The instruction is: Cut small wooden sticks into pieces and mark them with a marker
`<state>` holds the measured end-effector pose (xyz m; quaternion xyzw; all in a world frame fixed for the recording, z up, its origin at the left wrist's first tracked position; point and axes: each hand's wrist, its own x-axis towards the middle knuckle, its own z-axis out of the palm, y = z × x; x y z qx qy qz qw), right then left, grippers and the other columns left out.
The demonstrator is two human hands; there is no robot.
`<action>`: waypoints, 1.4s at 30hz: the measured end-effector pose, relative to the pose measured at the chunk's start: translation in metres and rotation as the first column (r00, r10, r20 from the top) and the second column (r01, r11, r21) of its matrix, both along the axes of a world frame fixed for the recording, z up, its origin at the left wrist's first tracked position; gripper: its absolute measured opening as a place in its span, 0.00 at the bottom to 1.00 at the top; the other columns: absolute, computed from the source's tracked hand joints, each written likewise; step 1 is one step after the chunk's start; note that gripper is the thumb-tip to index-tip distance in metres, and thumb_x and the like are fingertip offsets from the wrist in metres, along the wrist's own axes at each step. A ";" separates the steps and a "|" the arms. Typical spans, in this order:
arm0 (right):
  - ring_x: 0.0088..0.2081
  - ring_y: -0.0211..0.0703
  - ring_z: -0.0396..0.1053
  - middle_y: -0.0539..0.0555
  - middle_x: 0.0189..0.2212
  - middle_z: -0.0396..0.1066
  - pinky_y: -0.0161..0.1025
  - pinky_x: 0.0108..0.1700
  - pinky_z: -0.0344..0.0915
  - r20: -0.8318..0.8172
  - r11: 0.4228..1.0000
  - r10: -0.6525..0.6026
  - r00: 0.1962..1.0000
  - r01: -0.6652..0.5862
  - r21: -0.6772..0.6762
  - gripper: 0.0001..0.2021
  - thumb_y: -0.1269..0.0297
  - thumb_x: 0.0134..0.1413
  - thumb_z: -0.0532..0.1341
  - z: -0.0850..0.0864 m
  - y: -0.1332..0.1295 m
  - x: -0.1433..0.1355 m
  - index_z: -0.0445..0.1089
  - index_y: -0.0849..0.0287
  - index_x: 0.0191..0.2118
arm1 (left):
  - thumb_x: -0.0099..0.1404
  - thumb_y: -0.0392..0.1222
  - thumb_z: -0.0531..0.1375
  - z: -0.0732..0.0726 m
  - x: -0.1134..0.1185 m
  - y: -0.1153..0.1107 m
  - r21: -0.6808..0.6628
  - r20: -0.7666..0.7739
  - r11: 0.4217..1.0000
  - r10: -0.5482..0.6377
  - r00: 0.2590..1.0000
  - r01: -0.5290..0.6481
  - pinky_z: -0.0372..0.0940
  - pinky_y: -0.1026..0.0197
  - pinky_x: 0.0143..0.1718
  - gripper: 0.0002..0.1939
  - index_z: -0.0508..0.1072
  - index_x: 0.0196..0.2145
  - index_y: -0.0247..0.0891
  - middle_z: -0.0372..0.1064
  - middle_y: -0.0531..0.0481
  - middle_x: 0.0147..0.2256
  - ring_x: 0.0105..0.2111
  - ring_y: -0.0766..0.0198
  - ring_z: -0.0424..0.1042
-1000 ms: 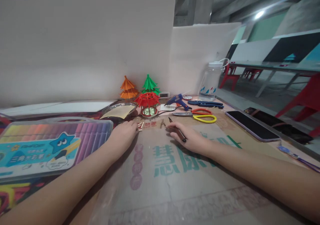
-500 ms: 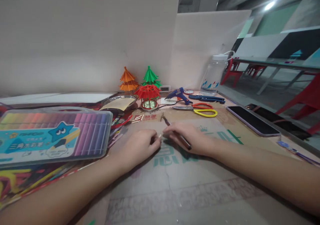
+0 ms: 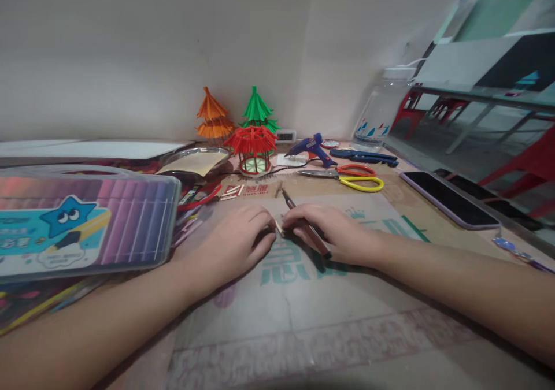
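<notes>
My left hand is closed in a pinch, with a short pale stick at its fingertips. Close beside it, my right hand is wrapped round a brown marker pen, whose dark tip points away from me. The right fingertips come very near the stick; whether they touch it I cannot tell. Both hands rest low over a clear sheet on printed cardboard. Beyond the pen tip lie small dark sticks, and several pale sticks lie further left.
A marker case stands at left. Behind the hands are red, orange and green pavilion models, a glue gun, scissors and a metal dish. A phone and water bottle sit right.
The view has shifted, so the models sit higher in the picture and the marker case further left. More of the pale stick shows between my hands. Both hands keep their grips.
</notes>
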<state>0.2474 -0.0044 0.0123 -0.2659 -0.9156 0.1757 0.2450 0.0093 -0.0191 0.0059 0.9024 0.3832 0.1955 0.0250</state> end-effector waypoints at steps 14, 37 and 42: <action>0.41 0.43 0.73 0.57 0.41 0.76 0.40 0.42 0.69 0.007 1.000 -0.017 1.000 0.017 0.018 0.08 0.66 0.65 0.55 0.003 0.000 -0.001 0.68 0.58 0.47 | 0.70 0.36 0.55 -0.007 -0.001 0.004 0.049 0.055 0.984 -0.174 0.983 0.172 0.68 0.52 0.49 0.10 0.75 0.44 0.36 0.76 0.45 0.43 0.44 0.56 0.73; 0.18 0.31 0.60 0.49 0.24 0.74 0.32 0.21 0.59 -0.250 0.826 -0.376 0.892 0.201 -0.527 0.06 0.62 0.57 0.61 -0.001 0.013 -0.004 0.67 0.58 0.36 | 0.72 0.38 0.52 -0.007 -0.003 0.003 -0.025 -0.110 0.986 -0.167 0.980 0.166 0.65 0.56 0.38 0.18 0.76 0.54 0.42 0.73 0.46 0.34 0.36 0.56 0.72; 0.19 0.32 0.62 0.48 0.23 0.74 0.33 0.23 0.58 -0.216 0.823 -0.362 0.907 0.203 -0.530 0.06 0.63 0.57 0.61 -0.001 0.013 -0.005 0.64 0.57 0.34 | 0.72 0.39 0.52 -0.006 -0.004 0.002 -0.050 -0.112 0.986 -0.162 0.980 0.158 0.66 0.57 0.38 0.18 0.75 0.54 0.42 0.74 0.46 0.35 0.36 0.57 0.73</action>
